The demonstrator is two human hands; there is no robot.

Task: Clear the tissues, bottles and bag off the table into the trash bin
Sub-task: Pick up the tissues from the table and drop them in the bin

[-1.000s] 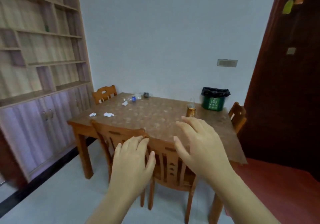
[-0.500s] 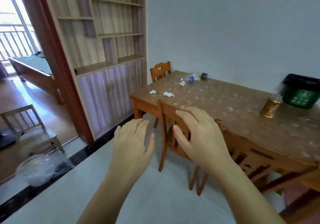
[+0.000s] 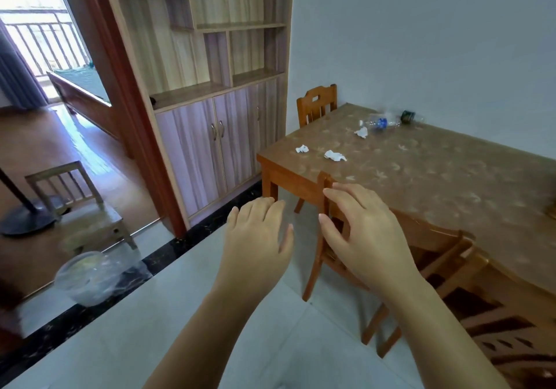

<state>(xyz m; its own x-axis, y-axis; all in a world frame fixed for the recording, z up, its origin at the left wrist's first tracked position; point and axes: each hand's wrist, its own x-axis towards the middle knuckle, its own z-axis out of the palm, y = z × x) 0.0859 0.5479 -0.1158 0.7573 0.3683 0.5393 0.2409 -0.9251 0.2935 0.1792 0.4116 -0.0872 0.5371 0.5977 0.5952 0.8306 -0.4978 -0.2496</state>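
Observation:
The wooden table (image 3: 427, 178) stands at the right, by the wall. Three crumpled white tissues lie on it: one (image 3: 302, 149) near the left corner, one (image 3: 334, 156) beside it, one (image 3: 361, 132) farther back. A clear plastic bottle with a blue label (image 3: 380, 122) lies on its side at the far edge, next to a small dark object (image 3: 407, 116). My left hand (image 3: 257, 244) and right hand (image 3: 361, 232) hover in front of me with relaxed fingers, holding nothing. The trash bin is out of view.
A wooden chair (image 3: 388, 256) is tucked at the table's near side, just behind my right hand. Another chair (image 3: 316, 104) stands at the far left end. A shelf cabinet (image 3: 216, 136) lines the left wall. A clear plastic bag (image 3: 90, 277) lies on the floor by the doorway.
The view has swung left and closer to the table's left corner. The green bin and gold bottle have left the frame at the right. Both hands stay raised and empty.

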